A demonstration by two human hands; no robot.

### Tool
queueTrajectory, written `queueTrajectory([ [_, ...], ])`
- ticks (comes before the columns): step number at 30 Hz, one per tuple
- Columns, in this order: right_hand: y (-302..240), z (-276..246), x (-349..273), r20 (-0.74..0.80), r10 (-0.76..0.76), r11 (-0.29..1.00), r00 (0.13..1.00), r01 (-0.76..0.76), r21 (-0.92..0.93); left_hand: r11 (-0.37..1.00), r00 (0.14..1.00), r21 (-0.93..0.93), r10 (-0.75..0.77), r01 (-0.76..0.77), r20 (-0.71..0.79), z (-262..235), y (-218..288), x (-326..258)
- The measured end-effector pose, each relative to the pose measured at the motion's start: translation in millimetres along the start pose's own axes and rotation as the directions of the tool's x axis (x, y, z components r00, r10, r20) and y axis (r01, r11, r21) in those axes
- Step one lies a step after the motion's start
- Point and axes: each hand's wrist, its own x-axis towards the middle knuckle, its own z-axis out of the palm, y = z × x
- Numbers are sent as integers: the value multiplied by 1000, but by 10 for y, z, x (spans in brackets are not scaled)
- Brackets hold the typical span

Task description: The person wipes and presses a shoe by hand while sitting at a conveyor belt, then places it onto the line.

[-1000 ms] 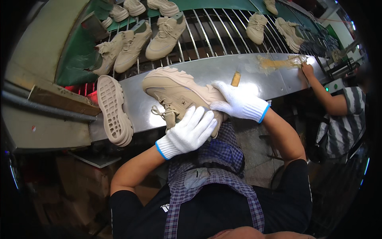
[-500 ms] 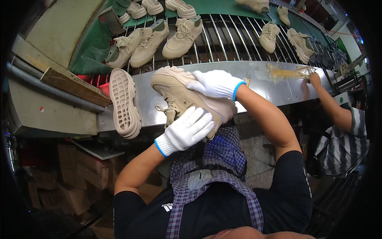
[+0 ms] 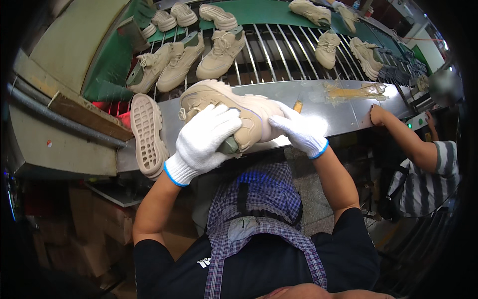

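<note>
A beige sneaker [image 3: 251, 119] lies on its side over the metal ledge, its thick pale sole turned away and to the right. My left hand [image 3: 204, 137], in a white glove with blue trim, wraps over the laces and collar. A green piece, seemingly a shoe last [image 3: 228, 145], pokes out of the opening by that hand. At the heel end, my gloved right hand [image 3: 301, 130] grips the sole with thumb and fingers. To the left, a loose beige sole [image 3: 145, 134] rests tread up across the ledge's edge.
Beyond the metal ledge [image 3: 298, 107] runs a roller conveyor [image 3: 271, 52] carrying several beige sneakers [image 3: 219, 54] and soles [image 3: 218, 17]. A machine housing [image 3: 64, 144] stands at the left. A co-worker's arm [image 3: 406, 129] reaches to the ledge at the right. Cardboard boxes [image 3: 107, 214] sit below left.
My left hand has moved from lying flat on the sneaker's side to wrapping its collar and laces. My right hand has slid along the sole toward the heel, and the sneaker has turned slightly.
</note>
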Motion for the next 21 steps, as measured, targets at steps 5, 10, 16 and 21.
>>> queueTrajectory([
  [5,641,-75,111,59,262,779,963,-247,576,995,986,-86,62,-49,152,-156,-21,-5],
  [10,1038,363,210,233,376,484,897,-404,776,998,970,-34,-52,62,239,-531,104,97],
  [16,276,-18,256,-38,135,664,990,-61,745,962,939,-91,-273,259,-209,-133,-120,-305],
  [21,-1,-1230,801,-234,-51,889,971,150,432,859,849,-177,-506,480,-154,481,-333,-690],
])
